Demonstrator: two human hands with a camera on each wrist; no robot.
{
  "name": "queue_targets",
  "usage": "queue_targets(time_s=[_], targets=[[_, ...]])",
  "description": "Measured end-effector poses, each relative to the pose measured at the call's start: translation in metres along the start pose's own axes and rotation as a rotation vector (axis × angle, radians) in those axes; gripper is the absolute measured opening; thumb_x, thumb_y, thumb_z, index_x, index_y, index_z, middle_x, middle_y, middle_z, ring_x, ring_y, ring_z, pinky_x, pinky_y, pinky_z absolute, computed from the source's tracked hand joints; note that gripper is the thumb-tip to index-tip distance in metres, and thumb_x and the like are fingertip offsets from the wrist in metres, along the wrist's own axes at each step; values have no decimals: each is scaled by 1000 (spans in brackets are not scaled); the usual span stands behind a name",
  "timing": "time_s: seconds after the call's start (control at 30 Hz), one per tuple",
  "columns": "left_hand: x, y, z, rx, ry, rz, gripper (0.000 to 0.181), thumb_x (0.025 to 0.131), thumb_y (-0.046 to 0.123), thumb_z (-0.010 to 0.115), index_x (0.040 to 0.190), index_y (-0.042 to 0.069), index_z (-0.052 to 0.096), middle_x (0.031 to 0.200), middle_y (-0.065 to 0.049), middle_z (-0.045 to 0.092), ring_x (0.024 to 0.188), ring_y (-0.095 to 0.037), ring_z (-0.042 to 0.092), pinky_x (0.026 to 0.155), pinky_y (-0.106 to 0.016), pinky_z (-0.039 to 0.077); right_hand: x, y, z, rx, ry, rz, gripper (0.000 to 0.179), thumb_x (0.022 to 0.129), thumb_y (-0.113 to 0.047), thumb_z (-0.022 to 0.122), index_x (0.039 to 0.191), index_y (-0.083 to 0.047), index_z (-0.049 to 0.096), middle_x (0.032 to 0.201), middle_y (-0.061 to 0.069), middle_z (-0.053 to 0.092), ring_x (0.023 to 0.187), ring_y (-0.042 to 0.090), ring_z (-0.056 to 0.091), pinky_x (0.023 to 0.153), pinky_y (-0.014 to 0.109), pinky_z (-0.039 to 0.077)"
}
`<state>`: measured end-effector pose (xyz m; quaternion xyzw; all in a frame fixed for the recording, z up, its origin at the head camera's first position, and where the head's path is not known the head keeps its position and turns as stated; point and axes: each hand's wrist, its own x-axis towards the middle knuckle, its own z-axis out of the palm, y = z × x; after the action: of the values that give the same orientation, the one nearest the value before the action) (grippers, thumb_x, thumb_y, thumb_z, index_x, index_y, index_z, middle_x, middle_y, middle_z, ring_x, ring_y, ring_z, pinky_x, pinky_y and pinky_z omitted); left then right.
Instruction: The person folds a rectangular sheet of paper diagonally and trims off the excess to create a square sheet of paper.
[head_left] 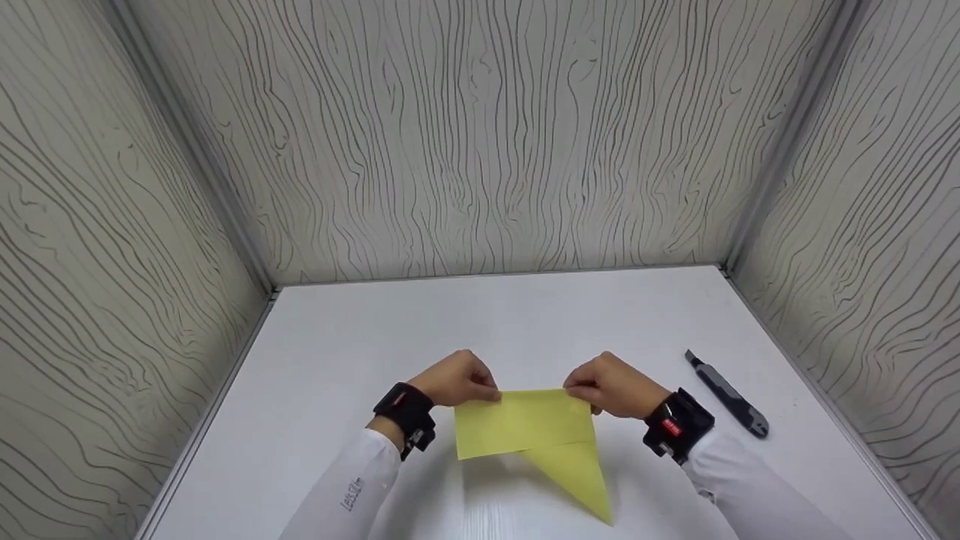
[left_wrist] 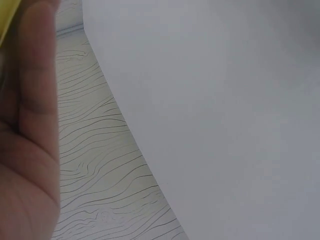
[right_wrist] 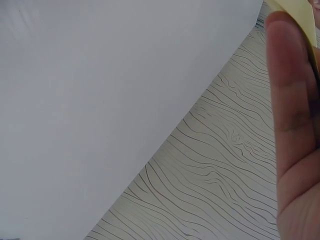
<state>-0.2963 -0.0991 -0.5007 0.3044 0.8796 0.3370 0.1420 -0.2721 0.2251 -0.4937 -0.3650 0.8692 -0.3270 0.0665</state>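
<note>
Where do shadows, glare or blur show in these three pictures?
Head view: soft shadows on the flat white tabletop beneath the folded yellow paper sheet, faint streaky glare at the bottom edge; left wrist view: grey shading at upper right, bare left hand slightly blurred; right wrist view: faint pale streaks at upper left.

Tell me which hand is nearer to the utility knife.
Right. The right hand pinches the yellow paper to the left of the utility knife; the left hand is farther left, at the paper's opposite end.

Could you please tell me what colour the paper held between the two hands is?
The paper is plain yellow; it shows best in the head view.
</note>
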Motion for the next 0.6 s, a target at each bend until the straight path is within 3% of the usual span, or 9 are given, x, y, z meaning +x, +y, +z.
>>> queue_targets(time_s=[0.17,0.37,0.6], targets=[[-2,-4,-2,-7,-7,3,12,100,12,77,102,5,87,92,-5,83,76,-1,62,73,-19,50,-1,4,2,3,10,5,15,103,-2,69,103,-1,83,91,10,82,61,1,62,57,21,56],[-4,-4,0,-25,-15,28,11,100,9,76,100,3,86,91,-7,82,75,-2,60,71,-19,48,0,4,3,-11,-10,-24,15,102,-1,69,100,-2,83,86,6,80,60,-3,58,57,21,55],[-1,3,8,8,-32,33,12,101,8,75,100,4,86,94,-5,82,74,1,59,72,-17,49,5,-5,5,-272,6,-83,14,93,2,71,87,-6,82,78,-1,75,66,-3,52,64,21,50]])
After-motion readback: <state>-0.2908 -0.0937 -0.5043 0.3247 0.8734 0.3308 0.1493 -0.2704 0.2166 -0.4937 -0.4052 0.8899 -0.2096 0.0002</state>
